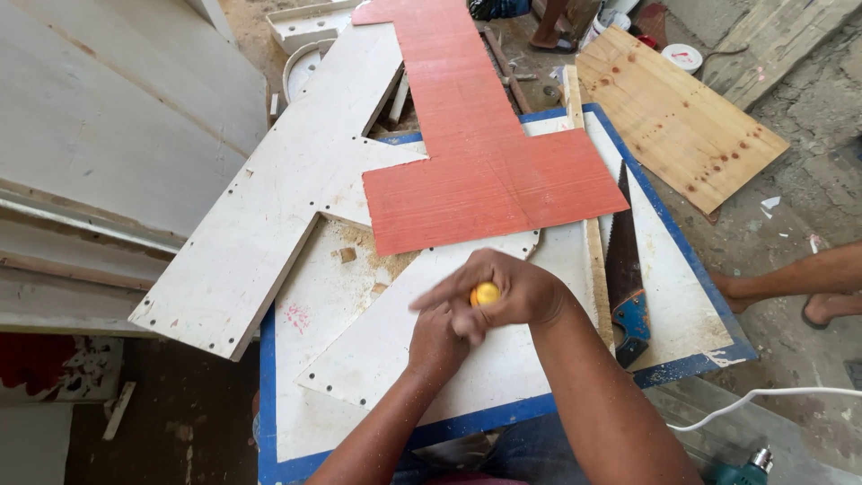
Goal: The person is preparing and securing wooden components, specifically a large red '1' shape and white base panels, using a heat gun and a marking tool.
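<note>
My right hand (516,289) is wrapped over a small tool with a round yellow end (486,294), pressing it down toward a white triangular panel (395,341). Beneath it, my left hand (437,341) grips the lower part of the same tool; its tip is hidden by my fingers. Both hands sit over the white board with a blue edge (296,431) that serves as a work surface. A red L-shaped laminate sheet (485,171) lies just beyond my hands.
A handsaw with a blue handle (626,269) lies to the right of my hands. A long white drilled board (269,216) angles across the left. A plywood sheet (678,117), another person's sandalled foot (831,310), and a drill with a white cable (750,465) are at the right.
</note>
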